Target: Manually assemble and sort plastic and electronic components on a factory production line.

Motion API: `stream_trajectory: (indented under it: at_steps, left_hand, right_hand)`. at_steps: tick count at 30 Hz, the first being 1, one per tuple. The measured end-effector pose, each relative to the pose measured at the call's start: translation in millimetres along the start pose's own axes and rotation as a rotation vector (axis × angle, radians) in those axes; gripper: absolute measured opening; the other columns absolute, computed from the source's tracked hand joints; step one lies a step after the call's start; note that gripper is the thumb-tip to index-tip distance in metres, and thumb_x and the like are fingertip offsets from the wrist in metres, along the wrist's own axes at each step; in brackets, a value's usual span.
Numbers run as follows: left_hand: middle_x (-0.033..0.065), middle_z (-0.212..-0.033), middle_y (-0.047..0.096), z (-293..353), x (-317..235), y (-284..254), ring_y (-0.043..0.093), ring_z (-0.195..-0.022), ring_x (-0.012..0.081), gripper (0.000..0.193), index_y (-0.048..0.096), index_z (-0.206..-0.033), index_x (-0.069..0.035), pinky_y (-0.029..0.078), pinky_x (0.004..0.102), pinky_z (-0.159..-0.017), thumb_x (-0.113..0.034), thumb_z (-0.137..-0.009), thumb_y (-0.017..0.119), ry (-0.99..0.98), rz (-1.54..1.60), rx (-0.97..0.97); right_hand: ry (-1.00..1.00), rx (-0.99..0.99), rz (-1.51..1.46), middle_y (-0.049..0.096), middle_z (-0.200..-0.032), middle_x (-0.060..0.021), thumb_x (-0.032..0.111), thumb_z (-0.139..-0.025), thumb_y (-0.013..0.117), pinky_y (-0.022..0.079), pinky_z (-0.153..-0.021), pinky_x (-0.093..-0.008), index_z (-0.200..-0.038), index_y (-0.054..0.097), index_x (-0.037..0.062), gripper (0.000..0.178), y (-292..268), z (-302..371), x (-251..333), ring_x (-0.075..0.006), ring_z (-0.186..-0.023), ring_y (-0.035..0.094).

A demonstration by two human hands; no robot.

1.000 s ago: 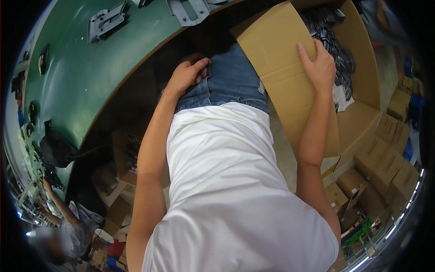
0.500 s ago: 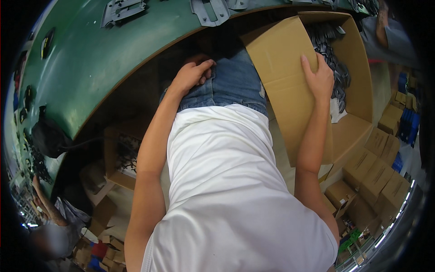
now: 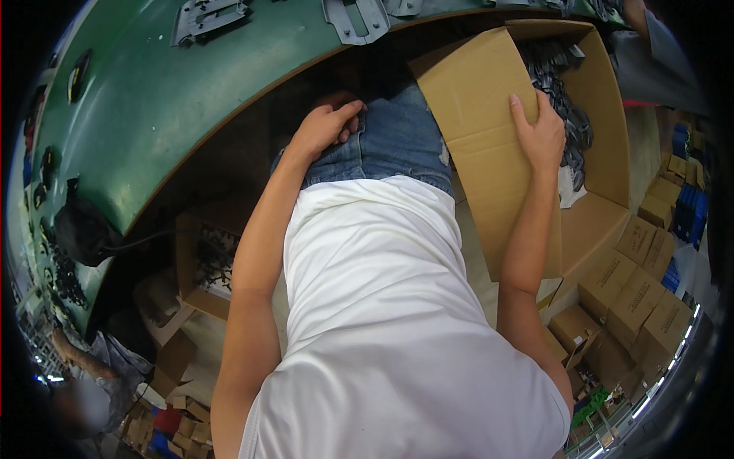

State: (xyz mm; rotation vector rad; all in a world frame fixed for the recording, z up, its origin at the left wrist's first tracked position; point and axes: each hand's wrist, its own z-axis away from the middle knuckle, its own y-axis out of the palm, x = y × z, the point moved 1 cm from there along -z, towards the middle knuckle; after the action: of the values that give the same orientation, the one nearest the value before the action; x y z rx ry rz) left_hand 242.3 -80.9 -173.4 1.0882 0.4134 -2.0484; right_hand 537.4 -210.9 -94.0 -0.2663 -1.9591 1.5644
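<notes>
1. Open cardboard box (image 3: 608,145), right of the person: dark grey parts (image 3: 575,126) heaped inside.
2. Right hand (image 3: 540,131): half-curled, holding the box's flap (image 3: 482,145) at its edge.
3. Left hand (image 3: 327,130): loosely curled by the jeans (image 3: 394,145); cannot tell whether empty.
4. Left carton (image 3: 205,302): dark pieces (image 3: 218,252).

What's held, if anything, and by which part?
Right hand: on the carton flap at its right edge; firm grip unclear. Left hand, over the jeans: nothing visible.

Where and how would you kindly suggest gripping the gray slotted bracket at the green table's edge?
Probably the near end of the gray slotted bracket, from the front: that end faces the near edge of the green table, and the slot could be hooked.
</notes>
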Motion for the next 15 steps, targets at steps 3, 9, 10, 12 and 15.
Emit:
stream_trajectory:
  at_steps: [3,9,10,12,15]
  left_hand:
    - [-0.0003,-0.065,0.053,-0.9,1.0,-0.9,0.044,-0.052,0.0071,0.026,0.063,-0.096,-0.006,0.033,0.0218,-0.047,-0.027,-0.088,0.051,-0.043,-0.053,-0.018]
    - [-0.0018,-0.064,0.051,-1.4,2.3,0.5,0.04,-0.049,0.0051,0.025,0.061,-0.097,-0.006,0.03,0.0197,-0.044,-0.027,-0.089,0.052,-0.043,0.007,-0.009]
    - [-0.0019,-0.064,0.051,-1.0,1.4,0.4,0.04,-0.049,0.0051,0.025,0.061,-0.097,-0.006,0.03,0.0197,-0.044,-0.027,-0.089,0.052,-0.032,-0.005,-0.009]
    - [-0.0019,-0.064,0.051,-0.3,0.2,0.5,0.04,-0.049,0.005,0.025,0.061,-0.097,-0.006,0.03,0.0197,-0.044,-0.027,-0.089,0.052,-0.025,-0.017,-0.007]
    - [-0.0019,-0.064,0.05,0.9,-2.3,0.7,0.039,-0.049,0.0049,0.024,0.061,-0.097,-0.005,0.03,0.0197,-0.044,-0.026,-0.09,0.051,-0.024,-0.002,-0.001]
  right_hand:
    - [0.006,0.006,0.014,0.064,-0.096,-0.0179,0.044,-0.081,0.059,0.048,-0.075,-0.042,-0.105,0.06,0.0083,0.043,-0.3,1.1,0.0,-0.0376,-0.089,0.06]
    - [0.01,0.003,0.02,0.064,-0.096,-0.0174,0.044,-0.081,0.059,0.048,-0.075,-0.0419,-0.106,0.06,0.0086,0.043,-0.8,1.5,2.2,-0.0373,-0.089,0.061]
    - [0.003,-0.002,0.023,0.064,-0.096,-0.0173,0.044,-0.081,0.059,0.048,-0.075,-0.0418,-0.106,0.061,0.0088,0.043,-0.4,2.0,2.0,-0.0371,-0.089,0.061]
    - [0.011,-0.002,0.022,0.064,-0.096,-0.0173,0.043,-0.081,0.059,0.048,-0.075,-0.0418,-0.106,0.061,0.009,0.043,-1.4,1.9,3.8,-0.0371,-0.089,0.061]
    - [0.013,-0.004,0.019,0.064,-0.096,-0.0174,0.043,-0.081,0.06,0.048,-0.075,-0.0417,-0.106,0.061,0.009,0.042,-1.0,1.4,2.8,-0.0372,-0.089,0.061]
